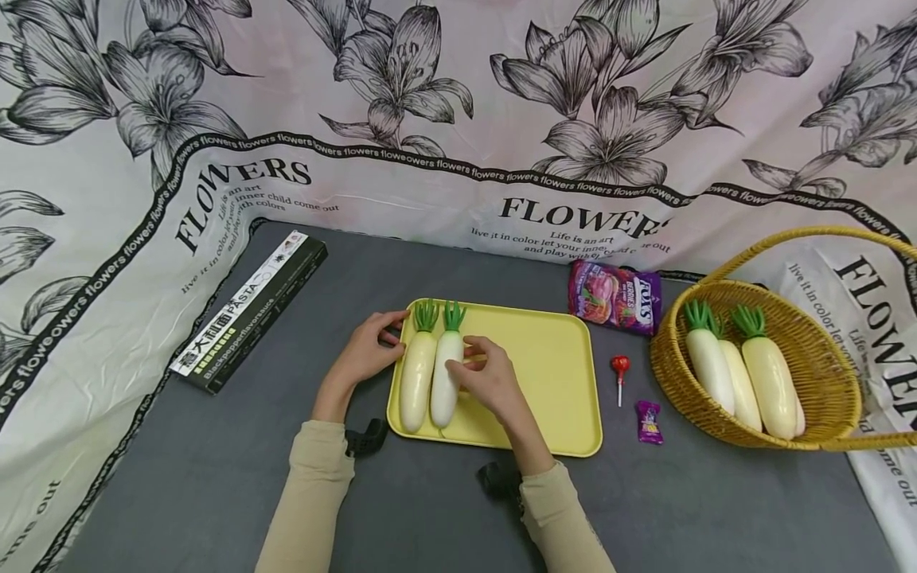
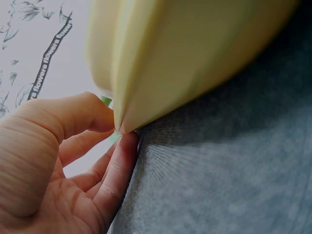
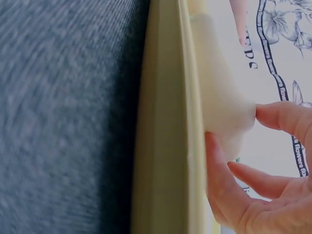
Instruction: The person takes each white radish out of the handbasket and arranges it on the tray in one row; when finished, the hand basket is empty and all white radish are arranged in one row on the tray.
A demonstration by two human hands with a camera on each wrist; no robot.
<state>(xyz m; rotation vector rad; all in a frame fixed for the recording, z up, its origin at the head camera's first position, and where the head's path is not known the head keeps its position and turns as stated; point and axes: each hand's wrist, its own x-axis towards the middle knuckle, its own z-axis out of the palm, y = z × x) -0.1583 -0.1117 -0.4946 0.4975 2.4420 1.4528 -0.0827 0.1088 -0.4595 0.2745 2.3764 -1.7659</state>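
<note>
On a yellow tray (image 1: 540, 374) two toy radishes with green tops lie side by side near the left end. My right hand (image 1: 496, 380) pinches the whiter radish (image 1: 442, 398) between thumb and fingers; the right wrist view shows the fingertips against its smooth side, just inside the tray wall (image 3: 168, 122). To its left lies the creamier radish (image 1: 415, 386). At the tray's left rim, my left hand (image 1: 367, 350) has thumb and fingers on the edge, and the left wrist view shows them pinching the tray's side (image 2: 161, 73).
A wicker basket (image 1: 834, 390) with several more radishes stands at the right. Between it and the tray are a red lollipop (image 1: 620, 365), a small purple sweet (image 1: 649, 422) and, further back, a purple candy bag (image 1: 614, 297). A black pasta box (image 1: 251, 312) lies at the left.
</note>
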